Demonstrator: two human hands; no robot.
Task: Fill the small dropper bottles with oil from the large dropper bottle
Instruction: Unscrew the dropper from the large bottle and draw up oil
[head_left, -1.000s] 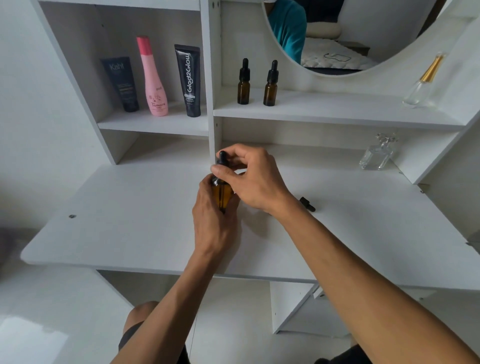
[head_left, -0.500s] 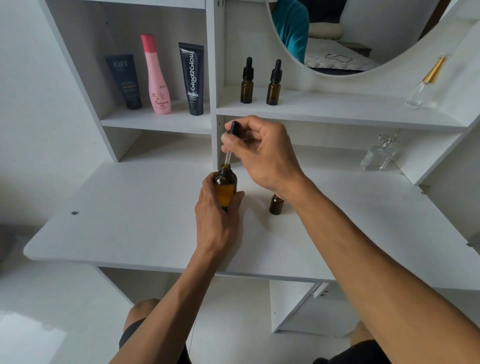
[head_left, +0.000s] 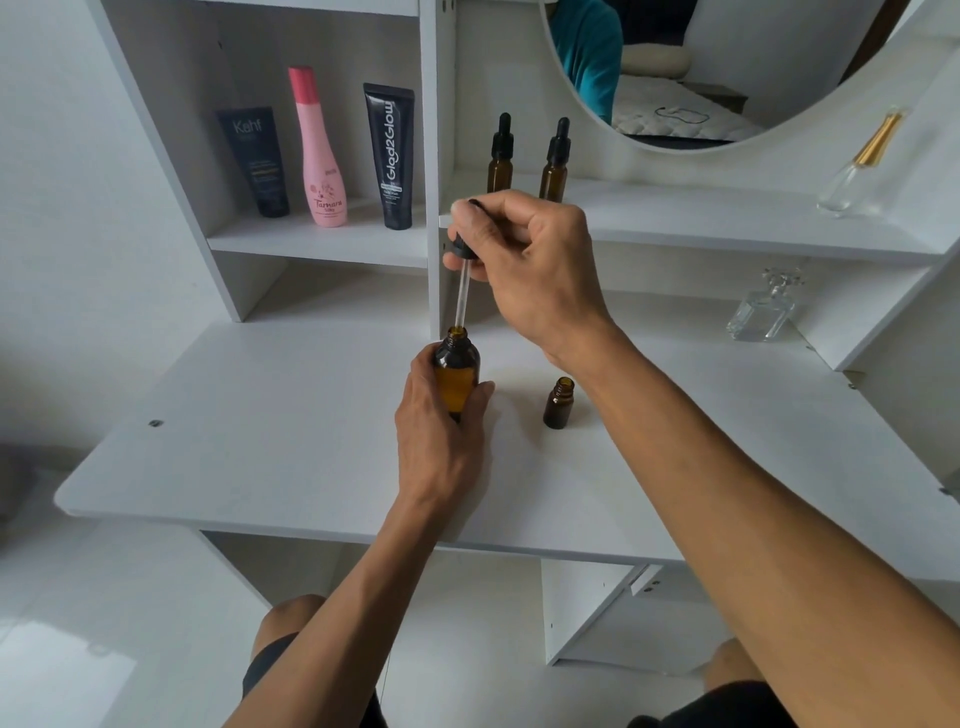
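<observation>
The large amber dropper bottle (head_left: 457, 371) stands uncapped on the white desk (head_left: 260, 447), held around its body by my left hand (head_left: 441, 431). My right hand (head_left: 530, 265) pinches the black bulb of the dropper (head_left: 462, 280), whose glass tube hangs straight down with its tip just at the bottle's open mouth. A small amber bottle (head_left: 559, 402) stands uncapped on the desk to the right, under my right wrist. Two capped small dropper bottles, one (head_left: 501, 156) beside the other (head_left: 555, 161), stand on the shelf behind.
On the left shelf stand a dark tube (head_left: 257, 161), a pink bottle (head_left: 319, 150) and a black tube (head_left: 392, 156). A glass perfume bottle (head_left: 763, 312) sits at the desk's back right, another with a gold cap (head_left: 860, 166) on the shelf above. A round mirror (head_left: 701, 67) hangs behind.
My right hand unscrewed the dropper and lifted it up out of the large bottle. The small uncapped bottle came into view as the hand rose. My left hand stayed on the large bottle.
</observation>
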